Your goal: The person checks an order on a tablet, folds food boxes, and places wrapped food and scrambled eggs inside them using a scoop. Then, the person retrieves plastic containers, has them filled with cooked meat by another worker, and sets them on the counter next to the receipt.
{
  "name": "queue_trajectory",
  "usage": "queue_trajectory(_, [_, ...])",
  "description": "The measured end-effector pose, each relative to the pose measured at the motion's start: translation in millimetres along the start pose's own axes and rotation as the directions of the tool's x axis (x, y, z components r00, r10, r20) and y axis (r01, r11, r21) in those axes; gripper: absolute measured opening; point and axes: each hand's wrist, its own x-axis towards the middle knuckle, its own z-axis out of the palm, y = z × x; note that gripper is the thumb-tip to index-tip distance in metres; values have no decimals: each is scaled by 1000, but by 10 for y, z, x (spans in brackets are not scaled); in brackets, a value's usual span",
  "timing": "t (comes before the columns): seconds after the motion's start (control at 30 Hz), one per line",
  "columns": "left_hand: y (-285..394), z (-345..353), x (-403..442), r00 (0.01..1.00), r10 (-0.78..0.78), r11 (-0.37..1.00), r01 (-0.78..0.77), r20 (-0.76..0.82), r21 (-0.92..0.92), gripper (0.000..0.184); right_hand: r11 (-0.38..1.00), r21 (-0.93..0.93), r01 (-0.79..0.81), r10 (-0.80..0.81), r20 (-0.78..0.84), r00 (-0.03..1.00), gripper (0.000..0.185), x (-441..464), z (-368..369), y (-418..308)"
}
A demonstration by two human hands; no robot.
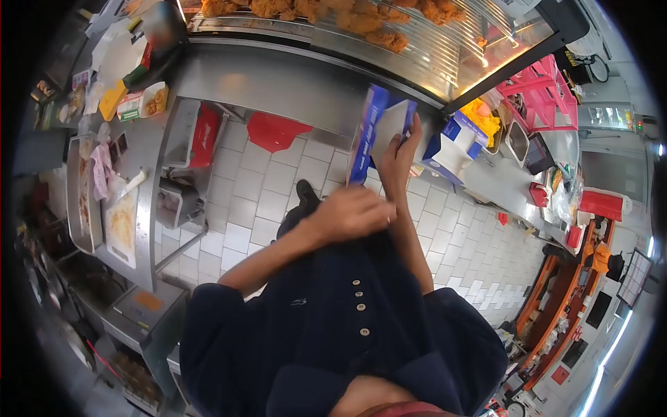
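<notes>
My right hand [397, 158] grips a blue-and-white cardboard food box [368, 132] by its side, with the fingers along the white inner panel. The box is tilted upright in front of the counter, and white lettering runs along its blue side. My left hand [354, 212] is just below the box's lower end, across my right forearm. Its fingers are curled, and what is in them, if anything, is hidden. Another blue-and-white box [448, 149] stands on the counter to the right, with its flaps up.
Ahead is a metal counter [278, 80] below a lit display case [431, 59] with fried chicken [385, 40] on racks. On the left, a side counter [149, 208] holds cartons and trays. Pink racks [545, 90] and metal pans stand at the right. White floor tiles [240, 205] lie below.
</notes>
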Motion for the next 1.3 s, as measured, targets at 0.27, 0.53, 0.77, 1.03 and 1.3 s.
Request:
queue_trajectory(0.27, [-174,139,-412,604,-759,643,633,-244,-432,45,988,107,109,-101,-77,992,66,-277,479,-222])
queue_trajectory(0.53, [-925,143,-645,427,-689,615,772,-585,-161,58,972,234,-8,-4,50,999,78,-658,812,-301])
queue_trajectory(0.77, [-1098,256,-987,266,-771,467,854,-579,-230,54,731,653,-200,304,-49,951,83,-716,935,10])
queue_trajectory(1.03, [-1225,236,-932,215,-895,446,464,-392,-765,50,546,693,-470,575,98,813,81,-637,818,89])
queue_trajectory(1.3, [-1147,-113,-871,673,-684,728,613,-282,-305,52,990,-115,-87,123,361,924,48,-269,223,1126])
